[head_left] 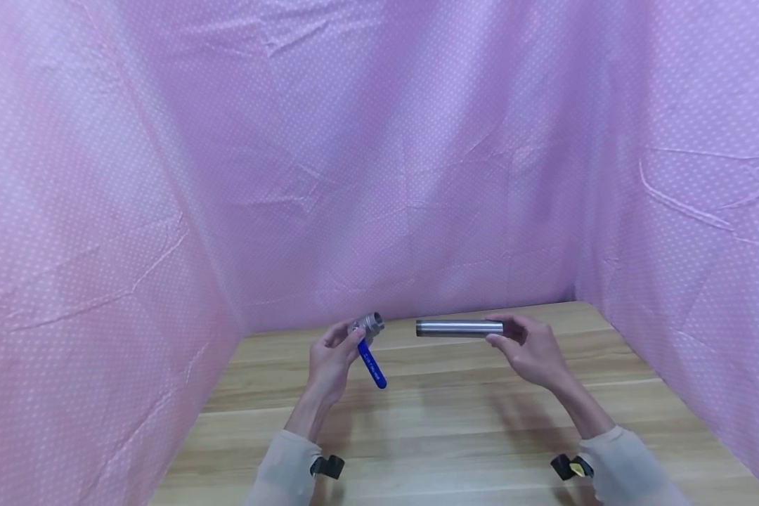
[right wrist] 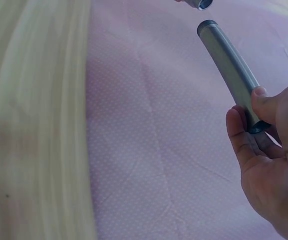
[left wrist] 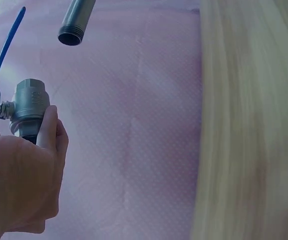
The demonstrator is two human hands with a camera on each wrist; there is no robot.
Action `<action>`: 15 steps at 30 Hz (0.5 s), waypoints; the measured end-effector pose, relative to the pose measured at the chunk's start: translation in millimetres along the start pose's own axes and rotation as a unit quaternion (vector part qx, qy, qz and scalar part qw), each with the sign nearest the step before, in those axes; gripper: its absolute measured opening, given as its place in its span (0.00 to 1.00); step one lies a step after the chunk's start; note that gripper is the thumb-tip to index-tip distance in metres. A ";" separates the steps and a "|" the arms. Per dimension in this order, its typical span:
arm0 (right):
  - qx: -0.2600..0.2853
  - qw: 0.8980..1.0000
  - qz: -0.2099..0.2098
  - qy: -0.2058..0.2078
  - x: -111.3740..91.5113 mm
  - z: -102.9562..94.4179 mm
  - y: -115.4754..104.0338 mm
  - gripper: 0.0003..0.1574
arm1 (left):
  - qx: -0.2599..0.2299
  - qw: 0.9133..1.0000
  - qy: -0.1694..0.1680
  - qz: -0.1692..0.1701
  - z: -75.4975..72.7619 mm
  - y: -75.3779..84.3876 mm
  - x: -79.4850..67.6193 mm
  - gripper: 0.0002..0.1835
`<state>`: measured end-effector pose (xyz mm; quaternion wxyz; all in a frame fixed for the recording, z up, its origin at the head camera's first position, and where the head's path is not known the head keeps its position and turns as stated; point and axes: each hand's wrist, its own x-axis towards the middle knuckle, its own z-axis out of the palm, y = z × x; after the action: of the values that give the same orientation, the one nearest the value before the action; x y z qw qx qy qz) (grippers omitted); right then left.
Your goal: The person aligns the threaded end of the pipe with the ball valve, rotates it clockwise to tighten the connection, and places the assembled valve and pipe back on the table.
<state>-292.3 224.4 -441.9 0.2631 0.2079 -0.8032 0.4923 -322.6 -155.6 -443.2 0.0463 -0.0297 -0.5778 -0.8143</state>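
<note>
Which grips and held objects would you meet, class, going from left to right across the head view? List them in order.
The person's bare left grip → blue-handled silver metal valve → silver cylindrical metal pipe → the person's bare right grip.

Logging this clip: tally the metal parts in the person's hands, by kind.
Blue-handled valve: 1, held in the left hand
Threaded pipe: 1, held in the right hand
Total: 2
</note>
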 end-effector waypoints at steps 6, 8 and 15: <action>0.022 0.997 -0.074 0.025 4.6 -0.5 -7.8 0.22 | -0.020 0.999 -0.025 0.018 9.2 14.9 -10.8 0.18; 0.032 0.994 -0.096 0.027 6.3 -0.6 -11.1 0.24 | -0.025 0.999 -0.033 0.023 12.1 19.1 -13.2 0.17; 0.056 0.989 -0.134 0.026 10.8 -2.7 -20.6 0.27 | -0.009 0.998 -0.039 0.041 19.7 28.0 -19.0 0.19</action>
<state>-287.9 217.2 -420.0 0.3352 0.3148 -0.7325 0.5020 -300.7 -145.5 -412.3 0.0574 -0.0854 -0.5703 -0.8149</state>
